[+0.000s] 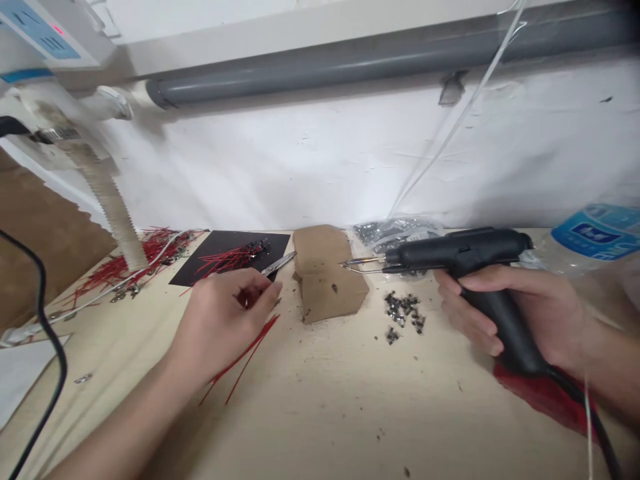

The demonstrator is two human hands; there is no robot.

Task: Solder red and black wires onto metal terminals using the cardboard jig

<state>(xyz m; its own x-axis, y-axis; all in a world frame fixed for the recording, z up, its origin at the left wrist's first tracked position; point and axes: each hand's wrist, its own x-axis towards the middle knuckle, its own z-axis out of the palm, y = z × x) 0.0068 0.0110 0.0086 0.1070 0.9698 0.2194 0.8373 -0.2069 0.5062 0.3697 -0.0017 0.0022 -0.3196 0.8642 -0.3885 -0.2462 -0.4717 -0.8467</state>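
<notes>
My right hand (545, 313) is wrapped round the black pistol grip of a soldering gun (460, 252). Its metal tip and the thin tube below it point left, over a folded piece of cardboard (325, 283). My left hand (227, 317) is closed, thumb against fingers, just left of the cardboard; what it pinches, if anything, is hidden. Pointed metal blades, apparently scissors (280, 264), show just beyond the left fingers. Red wires (250, 357) lie under and beside that hand. To the right of the cardboard are small metal pieces (403, 310) in a loose heap.
A black sheet (195, 257) carries more red wires with dark ends. Another wire pile (107, 267) surrounds a ribbed hose (110, 193) at left. A clear plastic bag (395, 230) and a blue-labelled bottle (597, 233) stand near the wall. A black cable (43, 307) hangs at left.
</notes>
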